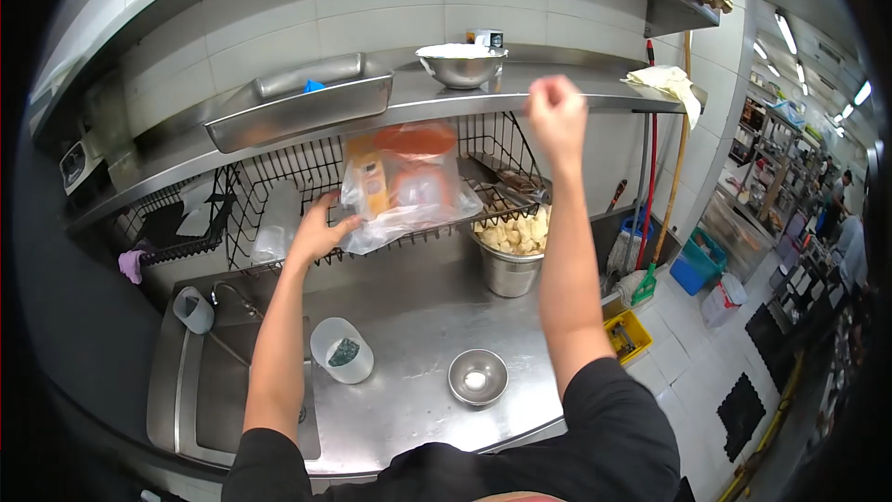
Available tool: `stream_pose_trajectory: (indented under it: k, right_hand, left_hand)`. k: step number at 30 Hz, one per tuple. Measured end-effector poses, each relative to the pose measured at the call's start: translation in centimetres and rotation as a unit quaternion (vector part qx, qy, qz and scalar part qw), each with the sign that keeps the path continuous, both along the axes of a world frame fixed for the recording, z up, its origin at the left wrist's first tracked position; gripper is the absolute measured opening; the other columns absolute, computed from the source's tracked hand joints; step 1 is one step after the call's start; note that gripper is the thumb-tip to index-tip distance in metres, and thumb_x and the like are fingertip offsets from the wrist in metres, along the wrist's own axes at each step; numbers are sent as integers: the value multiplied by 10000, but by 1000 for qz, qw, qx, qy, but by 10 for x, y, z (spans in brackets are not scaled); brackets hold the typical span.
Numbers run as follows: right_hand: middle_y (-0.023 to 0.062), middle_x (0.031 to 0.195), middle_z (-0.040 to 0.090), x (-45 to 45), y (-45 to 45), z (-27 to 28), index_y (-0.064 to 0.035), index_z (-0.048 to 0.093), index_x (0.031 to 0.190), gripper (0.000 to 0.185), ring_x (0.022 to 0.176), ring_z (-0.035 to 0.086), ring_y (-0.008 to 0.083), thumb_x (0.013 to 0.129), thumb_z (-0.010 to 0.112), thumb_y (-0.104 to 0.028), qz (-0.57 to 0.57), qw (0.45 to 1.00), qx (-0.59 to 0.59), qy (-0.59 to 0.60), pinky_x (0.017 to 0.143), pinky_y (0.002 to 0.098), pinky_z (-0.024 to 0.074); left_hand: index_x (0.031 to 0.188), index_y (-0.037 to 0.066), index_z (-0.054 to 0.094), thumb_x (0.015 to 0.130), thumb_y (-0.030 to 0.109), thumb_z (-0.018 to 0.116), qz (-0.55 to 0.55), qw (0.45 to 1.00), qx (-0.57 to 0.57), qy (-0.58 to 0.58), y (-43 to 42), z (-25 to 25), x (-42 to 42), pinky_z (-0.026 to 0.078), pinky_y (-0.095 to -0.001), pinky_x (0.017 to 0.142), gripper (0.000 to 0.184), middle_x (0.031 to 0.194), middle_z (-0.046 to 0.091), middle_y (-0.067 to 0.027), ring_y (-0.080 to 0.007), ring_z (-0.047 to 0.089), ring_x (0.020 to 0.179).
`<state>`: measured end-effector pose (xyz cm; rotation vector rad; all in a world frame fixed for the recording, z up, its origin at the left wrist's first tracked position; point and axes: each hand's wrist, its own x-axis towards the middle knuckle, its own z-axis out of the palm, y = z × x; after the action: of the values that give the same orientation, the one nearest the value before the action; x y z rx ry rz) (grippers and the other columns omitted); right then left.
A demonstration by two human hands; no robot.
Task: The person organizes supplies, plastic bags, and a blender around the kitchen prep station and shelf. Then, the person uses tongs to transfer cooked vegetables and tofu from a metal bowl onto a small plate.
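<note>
My left hand (321, 232) is at the front of the black wire basket (260, 177), thumb and fingers apart, against or just beside the clear plastic bag (372, 234). Inside that bag are an orange-red item and a yellowish packet (374, 188). I hold my right hand (557, 112) up in front of the steel shelf (595, 91), its fingers curled closed; what they hold, if anything, is hidden. Left of it on the shelf stands a metal bowl (462, 70) of white contents. Below my right forearm a steel pot (511, 274) holds pale chunks (514, 234).
On the steel counter (409, 335) stand a small metal bowl (478, 379) and a translucent container (342, 351) with dark contents. A sink (218, 376) lies at left. A steel pan (307, 112) sits on the shelf. Mops and broom handles (669, 149) lean at right.
</note>
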<state>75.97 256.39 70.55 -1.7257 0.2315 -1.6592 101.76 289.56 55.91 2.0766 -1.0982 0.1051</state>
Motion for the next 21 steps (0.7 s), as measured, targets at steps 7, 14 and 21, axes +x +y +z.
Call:
stream_pose_trajectory:
  k: [7,14,21]
  right_hand:
    - [206,1104,708,136,-118,104,66,703,1116,582,945,702,314,834,798,-435,-144,983,37,104,759,421,586]
    - [147,1144,713,142,-117,134,-63,752,1125,612,996,679,338,739,797,-535,18,908,58,415,793,504,604]
    - [161,986,705,135,-161,135,24,751,968,656,835,673,267,623,852,-525,-117,940,87,310,632,404,564]
  left_hand:
    - [1198,-25,654,832,423,798,124,988,69,60,-39,5,-51,545,-485,881,597,1038,730,-251,-397,705,1005]
    - [1178,97,719,818,513,765,162,979,117,33,-43,13,-58,543,-479,860,553,1069,739,-203,-393,696,1025]
    - [1257,135,689,806,548,755,189,969,143,75,-45,29,-74,539,-479,901,615,1147,739,-150,-355,689,1087]
